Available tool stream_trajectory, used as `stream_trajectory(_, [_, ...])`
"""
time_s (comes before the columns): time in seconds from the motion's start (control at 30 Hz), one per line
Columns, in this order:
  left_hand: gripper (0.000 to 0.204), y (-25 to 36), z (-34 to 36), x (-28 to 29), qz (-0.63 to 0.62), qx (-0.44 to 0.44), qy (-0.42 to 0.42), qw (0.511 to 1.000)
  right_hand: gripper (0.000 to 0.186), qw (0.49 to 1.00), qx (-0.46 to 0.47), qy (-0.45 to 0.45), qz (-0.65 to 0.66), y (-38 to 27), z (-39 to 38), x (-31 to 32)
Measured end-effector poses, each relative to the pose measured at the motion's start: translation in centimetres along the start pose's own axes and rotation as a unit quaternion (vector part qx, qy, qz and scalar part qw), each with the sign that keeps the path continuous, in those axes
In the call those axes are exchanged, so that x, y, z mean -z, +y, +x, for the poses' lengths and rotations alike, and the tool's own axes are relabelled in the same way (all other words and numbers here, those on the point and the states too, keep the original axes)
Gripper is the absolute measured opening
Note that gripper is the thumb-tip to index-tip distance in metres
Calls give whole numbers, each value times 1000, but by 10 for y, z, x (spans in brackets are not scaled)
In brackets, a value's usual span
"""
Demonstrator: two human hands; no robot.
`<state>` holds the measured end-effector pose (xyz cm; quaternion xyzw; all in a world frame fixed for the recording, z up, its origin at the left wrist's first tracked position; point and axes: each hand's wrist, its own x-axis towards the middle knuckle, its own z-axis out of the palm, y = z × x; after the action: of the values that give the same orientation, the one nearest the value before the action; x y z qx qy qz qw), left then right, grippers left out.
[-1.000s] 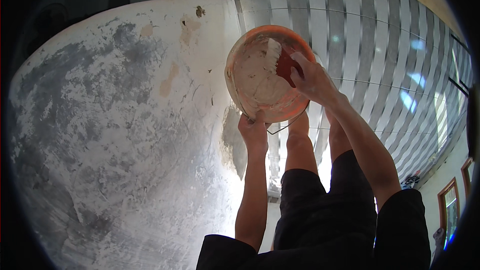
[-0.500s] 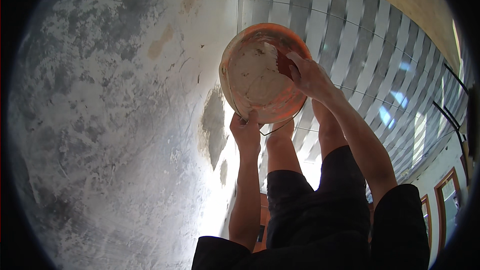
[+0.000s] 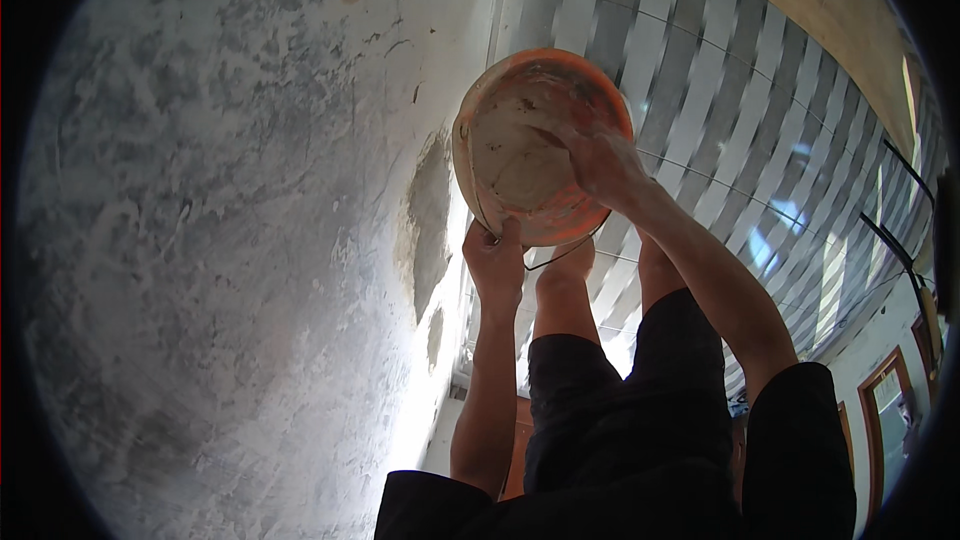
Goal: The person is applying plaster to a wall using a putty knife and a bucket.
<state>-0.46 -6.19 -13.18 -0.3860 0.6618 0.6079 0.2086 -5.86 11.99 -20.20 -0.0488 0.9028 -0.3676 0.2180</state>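
A bucket (image 3: pixel 550 58) with paste (image 3: pixel 515 155) inside is central, before the person's legs (image 3: pixel 562 308). The left grip (image 3: pixel 494 258) is at its near rim, the right grip (image 3: pixel 606 168) over its right side. A wall (image 3: pixel 230 240) fills the left; floor (image 3: pixel 690 60) lies behind and right.

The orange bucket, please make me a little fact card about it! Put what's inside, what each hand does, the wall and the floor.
Bucket: round, orange, held up above the floor
Inside: pale, thick paste
Handle: thin wire, hanging below the rim
Left grip: bare hand holding the near rim
Right grip: bare hand reaching into the bucket with a flat brownish tool, partly hidden and blurred
Wall: on the left, patchy grey and white
Floor: grey and white stripes
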Motion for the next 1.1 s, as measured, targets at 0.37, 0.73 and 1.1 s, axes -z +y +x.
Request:
stream_trajectory(0.37, [17, -24, -13, 47, 57, -44, 18, 997, 45, 996, -66, -8, 55, -37, -36, -33])
stream_trajectory(0.73, [16, -41, -18, 55, 121, -58, 49, 990, 45, 994, -65, -77, 45, -42, -38, -53])
stream_trajectory(1.1, [16, -42, -18, 44, 71, -45, 39, 996, 34, 991, -74, -83, 68, -38, -43, -40])
